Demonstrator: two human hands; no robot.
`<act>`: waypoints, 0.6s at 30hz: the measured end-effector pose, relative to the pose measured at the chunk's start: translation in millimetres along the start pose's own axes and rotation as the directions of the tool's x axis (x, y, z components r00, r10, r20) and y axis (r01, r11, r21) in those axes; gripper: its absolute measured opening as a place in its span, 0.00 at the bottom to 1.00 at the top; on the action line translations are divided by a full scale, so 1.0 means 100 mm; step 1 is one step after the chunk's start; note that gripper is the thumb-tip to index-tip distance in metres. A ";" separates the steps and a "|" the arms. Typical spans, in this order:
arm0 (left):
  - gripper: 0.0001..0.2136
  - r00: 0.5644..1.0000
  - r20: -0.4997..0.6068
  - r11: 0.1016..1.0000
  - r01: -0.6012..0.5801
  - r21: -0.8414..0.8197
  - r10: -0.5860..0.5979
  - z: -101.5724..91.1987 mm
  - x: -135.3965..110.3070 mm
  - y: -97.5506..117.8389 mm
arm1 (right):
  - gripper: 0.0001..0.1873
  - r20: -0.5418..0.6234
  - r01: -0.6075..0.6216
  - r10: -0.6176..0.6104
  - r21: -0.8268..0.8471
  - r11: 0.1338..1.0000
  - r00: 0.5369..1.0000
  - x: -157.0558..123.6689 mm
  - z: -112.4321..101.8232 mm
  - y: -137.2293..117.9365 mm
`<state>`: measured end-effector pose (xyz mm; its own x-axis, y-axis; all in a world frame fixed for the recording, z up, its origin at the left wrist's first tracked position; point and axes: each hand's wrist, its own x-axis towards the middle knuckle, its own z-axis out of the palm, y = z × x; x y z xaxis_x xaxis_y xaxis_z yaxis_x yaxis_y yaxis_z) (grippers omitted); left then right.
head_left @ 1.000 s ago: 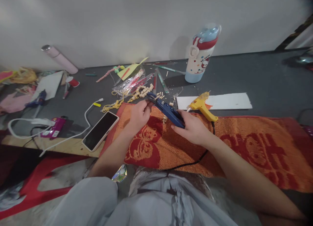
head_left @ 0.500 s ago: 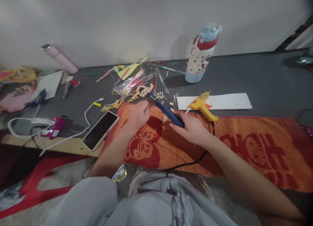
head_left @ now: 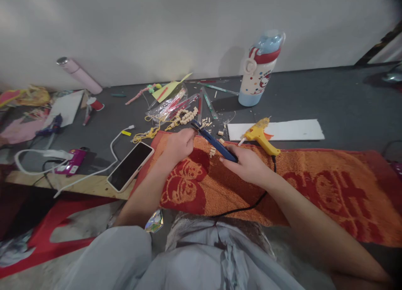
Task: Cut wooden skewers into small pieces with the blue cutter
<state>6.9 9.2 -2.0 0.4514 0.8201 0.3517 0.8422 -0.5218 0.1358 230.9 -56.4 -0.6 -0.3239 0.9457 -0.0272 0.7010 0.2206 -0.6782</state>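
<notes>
My right hand (head_left: 246, 163) is wrapped round the lower end of a long, dark blue hand tool (head_left: 216, 144), which slants up to the left; its exact kind is not clear. By the tool's upper tip, my left hand (head_left: 181, 143) is closed in a pinch. Whatever its fingertips hold is too small or hidden to make out. Short pale wooden pieces (head_left: 212, 151) lie beneath and beside the tool. Just beyond my left hand is a cluster of pale pieces joined together (head_left: 186, 116). Both hands are over an orange and red towel (head_left: 232, 185).
A yellow glue gun (head_left: 259, 133) rests on a white strip (head_left: 298, 130), its black cord crossing the towel. Behind it stands a blue and white bottle (head_left: 259, 72). On the left lie a phone (head_left: 130, 166), a white cable (head_left: 113, 150) and a purple power strip (head_left: 73, 162).
The view has shifted very slightly. Both hands and the blue tool keep nearly the same position and grip.
</notes>
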 end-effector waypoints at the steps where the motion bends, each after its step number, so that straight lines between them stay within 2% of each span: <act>1: 0.09 1.000 0.012 1.000 0.003 0.011 -0.003 0.00 0.00 -0.01 | 0.12 0.003 -0.002 0.002 0.001 1.000 1.000 0.00 0.00 0.00; 8: 0.10 0.992 0.104 0.995 -0.072 0.069 0.065 0.04 0.02 -0.11 | 0.13 -0.010 -0.015 0.015 -0.023 1.000 1.000 -0.01 -0.02 0.03; 12: 0.11 0.997 0.066 0.998 -0.049 0.026 0.047 0.05 0.03 -0.10 | 0.15 0.006 -0.068 0.068 0.128 0.989 0.998 0.01 0.00 0.07; 14: 0.11 0.999 0.033 0.999 -0.038 0.000 0.038 0.04 0.03 -0.10 | 0.16 0.057 -0.130 0.118 0.314 0.941 0.991 0.02 0.01 0.08; 16: 0.12 0.999 -0.028 1.000 -0.018 -0.018 0.017 0.04 0.02 -0.12 | 0.16 0.129 -0.189 0.142 0.520 0.833 0.981 0.02 -0.01 0.08; 18: 0.13 0.991 -0.135 0.999 0.017 -0.041 -0.022 0.03 0.01 -0.15 | 0.15 0.198 -0.242 0.147 0.652 0.718 0.969 0.03 -0.04 0.07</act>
<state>-4.6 18.9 -6.7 0.3884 0.7923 0.4706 0.8369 -0.5170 0.1798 237.6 -51.0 -2.5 -0.3365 0.9017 -0.2716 0.1678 -0.2263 -0.9595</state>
